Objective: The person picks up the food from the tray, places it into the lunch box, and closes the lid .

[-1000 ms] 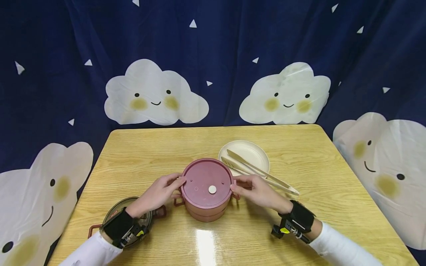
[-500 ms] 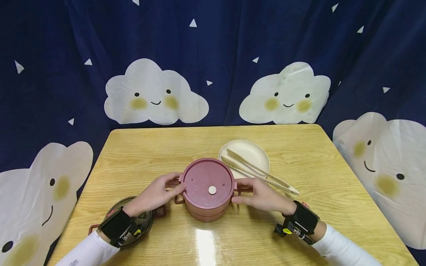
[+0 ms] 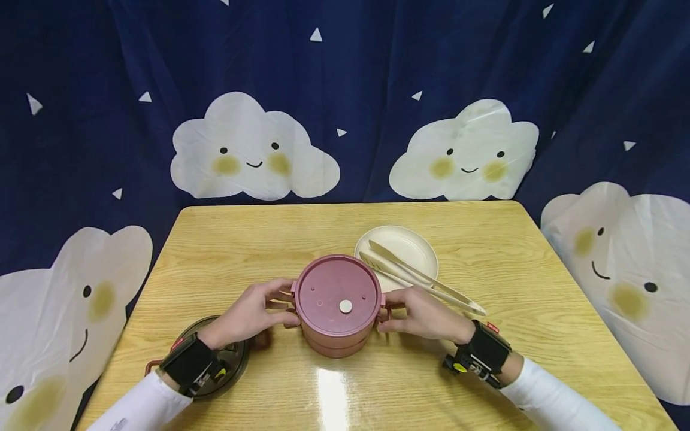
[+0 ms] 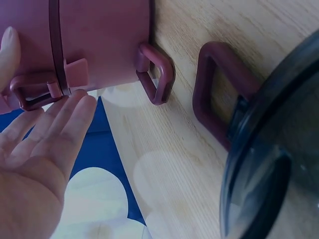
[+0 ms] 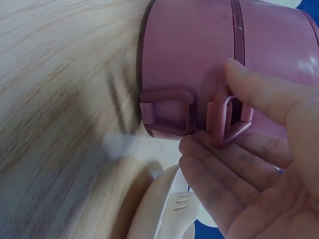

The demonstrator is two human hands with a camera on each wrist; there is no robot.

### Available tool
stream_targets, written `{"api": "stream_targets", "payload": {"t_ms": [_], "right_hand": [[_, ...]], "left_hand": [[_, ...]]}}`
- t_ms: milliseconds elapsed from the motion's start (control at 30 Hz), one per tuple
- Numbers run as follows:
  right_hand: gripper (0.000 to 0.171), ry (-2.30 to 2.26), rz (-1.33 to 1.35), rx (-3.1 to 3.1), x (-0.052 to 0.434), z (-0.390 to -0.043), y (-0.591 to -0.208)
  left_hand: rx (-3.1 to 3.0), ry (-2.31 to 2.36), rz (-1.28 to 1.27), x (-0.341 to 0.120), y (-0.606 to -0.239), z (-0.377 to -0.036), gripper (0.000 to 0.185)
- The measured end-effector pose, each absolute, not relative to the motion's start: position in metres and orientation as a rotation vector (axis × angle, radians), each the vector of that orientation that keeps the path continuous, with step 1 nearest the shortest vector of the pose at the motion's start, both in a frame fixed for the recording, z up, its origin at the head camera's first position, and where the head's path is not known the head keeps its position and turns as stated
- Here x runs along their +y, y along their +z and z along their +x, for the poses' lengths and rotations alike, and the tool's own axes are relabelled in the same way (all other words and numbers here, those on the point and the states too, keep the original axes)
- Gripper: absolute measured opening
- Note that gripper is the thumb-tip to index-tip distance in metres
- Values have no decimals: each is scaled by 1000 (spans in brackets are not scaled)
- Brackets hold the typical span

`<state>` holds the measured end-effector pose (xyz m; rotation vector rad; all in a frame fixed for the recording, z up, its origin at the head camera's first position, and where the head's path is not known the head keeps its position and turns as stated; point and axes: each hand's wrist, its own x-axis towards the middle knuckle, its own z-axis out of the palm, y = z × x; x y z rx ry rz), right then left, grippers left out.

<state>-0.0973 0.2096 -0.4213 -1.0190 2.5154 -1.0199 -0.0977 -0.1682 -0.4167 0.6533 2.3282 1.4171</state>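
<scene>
A dusky-pink two-tier pot [image 3: 335, 311] with a flat lid stands at the table's middle. My left hand [image 3: 281, 306] holds the upper left side handle [image 4: 34, 92], fingers [image 4: 60, 117] under it and thumb against the pot wall above. On the opposite side my right hand [image 3: 389, 310] pinches the upper right handle [image 5: 227, 122], with its thumb [image 5: 259, 89] on top and fingers [image 5: 224, 164] beneath. A second, lower handle [image 5: 167, 107] sticks out free below each grip.
A glass lid [image 3: 218, 359] with maroon handles [image 4: 217, 97] lies under my left wrist near the front left edge. Behind the pot on the right, a cream plate [image 3: 401, 242] carries cream tongs [image 3: 426, 280] that reach out toward my right hand.
Both hands slid from the lid's rim down to the pot's upper side handles and now grip them. The pot stays in place.
</scene>
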Motion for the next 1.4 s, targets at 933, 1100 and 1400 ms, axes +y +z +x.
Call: {"api": "stream_targets", "payload": {"t_ms": [933, 1100, 1400], "right_hand": [[30, -1028, -971, 2474, 209, -115, -419], [28, -1031, -1008, 2477, 208, -116, -420], [28, -968, -1108, 2558, 208, -115, -418]], "left_hand": [[2398, 1461, 571, -171, -420, -84, 40], [2386, 1479, 572, -173, -421, -84, 40], [2511, 1328, 642, -177, -414, -87, 42]]}}
